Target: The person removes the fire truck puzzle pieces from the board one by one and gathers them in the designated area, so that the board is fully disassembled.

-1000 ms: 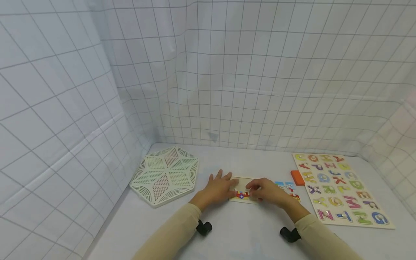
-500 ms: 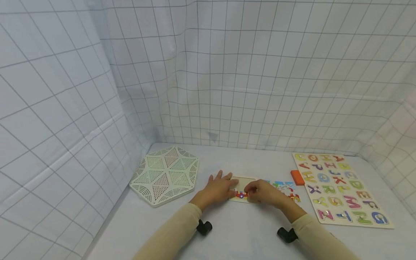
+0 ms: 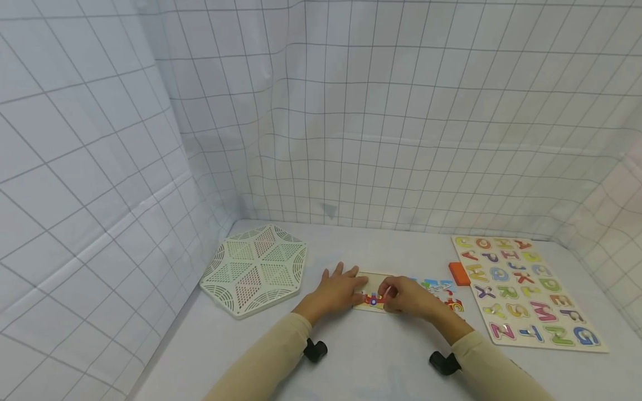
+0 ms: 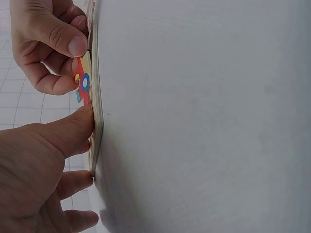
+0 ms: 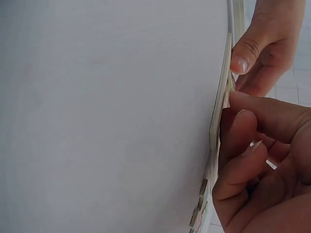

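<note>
A thin wooden puzzle board [image 3: 377, 280] lies flat on the white table. My left hand [image 3: 335, 292] rests on its left end with fingers spread, the thumb pressing near a puzzle piece. That jigsaw puzzle piece [image 4: 83, 83], red with a blue ring and some yellow, sits tilted on the board in the left wrist view. My right hand [image 3: 411, 298] pinches its right side between thumb and curled fingers. In the right wrist view, the piece's edge stands slightly off the board under the right thumb; its printed face is hidden there.
Several loose puzzle pieces [image 3: 441, 288] in blue, white and red lie right of the right hand. Beyond them are an orange block [image 3: 459, 274] and a wooden alphabet board [image 3: 544, 333]. A white hexagonal perforated board [image 3: 261, 264] lies left, near the curtain.
My right hand has shifted slightly left along the board, still pinching the puzzle piece, and more of the loose pieces shows behind it. My left hand stays in place.
</note>
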The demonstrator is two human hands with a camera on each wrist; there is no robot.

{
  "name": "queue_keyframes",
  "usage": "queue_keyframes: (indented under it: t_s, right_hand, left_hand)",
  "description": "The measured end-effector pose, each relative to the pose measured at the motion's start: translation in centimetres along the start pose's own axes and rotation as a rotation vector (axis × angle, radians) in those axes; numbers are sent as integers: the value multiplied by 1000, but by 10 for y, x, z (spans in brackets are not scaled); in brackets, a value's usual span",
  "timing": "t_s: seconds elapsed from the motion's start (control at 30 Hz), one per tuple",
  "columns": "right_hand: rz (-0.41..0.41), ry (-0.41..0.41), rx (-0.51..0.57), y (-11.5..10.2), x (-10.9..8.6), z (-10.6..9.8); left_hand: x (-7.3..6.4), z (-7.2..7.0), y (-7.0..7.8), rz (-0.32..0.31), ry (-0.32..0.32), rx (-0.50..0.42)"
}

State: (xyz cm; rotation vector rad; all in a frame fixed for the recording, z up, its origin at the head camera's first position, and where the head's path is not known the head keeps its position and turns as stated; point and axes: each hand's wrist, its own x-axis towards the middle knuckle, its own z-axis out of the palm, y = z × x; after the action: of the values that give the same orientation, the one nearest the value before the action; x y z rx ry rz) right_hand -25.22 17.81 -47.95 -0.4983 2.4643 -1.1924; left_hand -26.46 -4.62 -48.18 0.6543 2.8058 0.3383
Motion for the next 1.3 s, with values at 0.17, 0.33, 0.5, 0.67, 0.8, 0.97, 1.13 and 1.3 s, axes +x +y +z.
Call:
queue_keyframes:
  t_s: [0.17, 0.33, 0.5, 0.67, 0.8, 0.97, 1.13, 1.3]
  right_hand:
    - [-1, 19, -26, 3, -4, -4]
    - [23, 38, -34, 14, -24, -27]
    - [78, 63, 6, 33, -55, -62]
    - [131, 61, 36, 51, -79, -84]
    - [101, -13, 49, 59, -87, -84]
    - [42, -63, 16, 60, -86, -76]
    - [19, -49, -64, 61, -87, -74]
    - [-10, -48, -85, 62, -87, -73]
  left_hand:
    - [1, 0, -1, -1, 0, 10]
    - [1, 0, -2, 13, -1, 7]
    - [1, 0, -2, 20, 3, 10]
    - [1, 0, -2, 25, 4, 10]
    - [1, 1, -2, 27, 2, 11]
    - [1, 1, -2, 34, 4, 14]
    - [2, 1, -2, 38, 5, 10]
    - [1, -1, -3, 35, 7, 19]
